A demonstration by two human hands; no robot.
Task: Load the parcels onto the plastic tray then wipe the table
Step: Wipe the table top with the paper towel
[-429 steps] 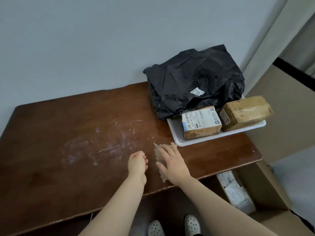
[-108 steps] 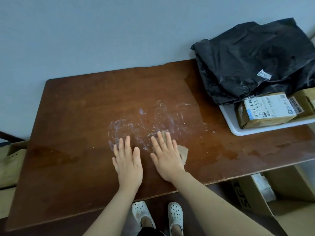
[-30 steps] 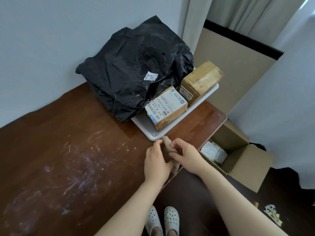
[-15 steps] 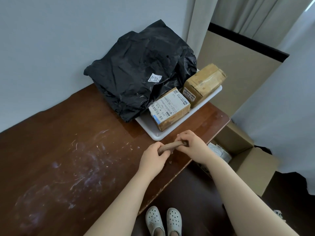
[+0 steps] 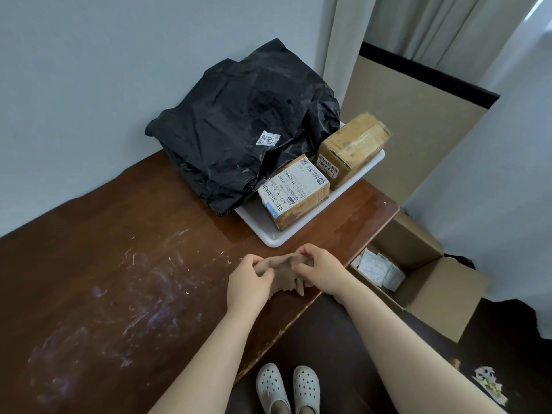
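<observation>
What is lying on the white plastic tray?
A black bag parcel, a labelled box and a taped box lie on the tray. Anything under the bag is hidden.

The one camera sits on my head, above the near edge of the table (image 5: 104, 249), facing forward and steeply down. It is close: my forearms (image 5: 215, 354) fill the bottom and my shoes (image 5: 288, 389) show below the table's edge. The wall (image 5: 89, 85) behind the table also fits.

The cloth (image 5: 283, 274), rolled tight a moment ago, now hangs unrolled
</observation>
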